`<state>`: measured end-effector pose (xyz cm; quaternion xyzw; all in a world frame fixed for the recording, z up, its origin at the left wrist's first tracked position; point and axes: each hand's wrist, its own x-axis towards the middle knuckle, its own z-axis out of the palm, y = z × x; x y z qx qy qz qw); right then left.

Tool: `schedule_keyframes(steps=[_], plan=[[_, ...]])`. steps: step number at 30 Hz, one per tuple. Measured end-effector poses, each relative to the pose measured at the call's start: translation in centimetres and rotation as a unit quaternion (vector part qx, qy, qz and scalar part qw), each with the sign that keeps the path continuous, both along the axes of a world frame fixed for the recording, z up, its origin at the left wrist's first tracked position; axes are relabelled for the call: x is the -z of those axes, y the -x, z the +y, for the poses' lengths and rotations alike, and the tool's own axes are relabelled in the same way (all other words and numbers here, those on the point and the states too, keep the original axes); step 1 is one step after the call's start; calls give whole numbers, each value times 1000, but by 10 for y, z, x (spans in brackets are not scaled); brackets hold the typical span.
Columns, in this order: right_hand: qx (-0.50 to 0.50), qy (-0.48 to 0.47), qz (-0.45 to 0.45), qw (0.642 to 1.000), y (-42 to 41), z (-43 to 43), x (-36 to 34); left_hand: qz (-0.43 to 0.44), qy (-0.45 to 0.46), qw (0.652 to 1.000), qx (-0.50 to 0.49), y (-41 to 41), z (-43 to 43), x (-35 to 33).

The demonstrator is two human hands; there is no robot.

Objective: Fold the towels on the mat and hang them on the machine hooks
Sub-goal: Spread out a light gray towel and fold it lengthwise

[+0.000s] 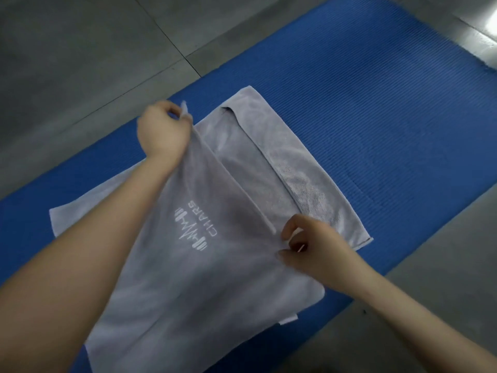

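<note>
A grey towel [204, 278] with a white logo and lettering is lifted over the blue mat [363, 109]. My left hand [161, 130] pinches its far corner, raised above the mat. My right hand [309, 246] pinches the other corner of the same edge, near the mat's right side. Under the lifted layer lies more grey towel [304, 173], flat on the mat, with a fold line running along it. I cannot tell whether that is a second towel or part of the same one. No machine hooks are in view.
The mat lies diagonally on a grey tiled floor [80, 49]. Bare floor shows at the lower right [443, 265] as well. A bright reflection sits at the upper right corner.
</note>
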<state>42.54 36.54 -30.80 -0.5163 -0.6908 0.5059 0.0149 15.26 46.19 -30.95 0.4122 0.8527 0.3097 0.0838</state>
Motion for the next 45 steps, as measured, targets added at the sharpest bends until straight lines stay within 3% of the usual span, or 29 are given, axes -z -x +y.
schedule_keyframes(steps=[3, 6, 9, 12, 16, 21, 25, 30, 37, 40, 45], plan=[[53, 94, 60, 992, -18, 22, -29, -76, -54, 996, 6, 3, 17, -29], [98, 87, 49, 990, -39, 46, -35, -76, -88, 993, 21, -14, 52, -38], [168, 74, 23, 983, -59, 64, -18, -57, -58, 996, 39, -47, 89, -28], [208, 38, -36, 977, -73, 74, 8, -60, 13, 996, 64, -76, 108, -1], [159, -75, -204, 963, -77, 68, 40, -78, 90, 986, 115, -92, 94, 39], [157, -129, -281, 938, -86, 54, 53, -5, 59, 979, 196, -79, 29, 56], [147, -98, -251, 952, -89, 43, 56, 58, 29, 967, 246, -58, -56, 58], [163, -84, -220, 958, -89, 39, 53, 125, 87, 959, 239, -51, -179, 68], [161, -104, -225, 956, -90, 23, 52, 122, 175, 939, 270, -52, -297, 68], [184, -121, -197, 955, -90, 20, 53, 133, 191, 945, 232, -54, -334, 59], [233, -113, -133, 957, -94, 16, 59, 77, 195, 970, 123, -51, -383, 57]])
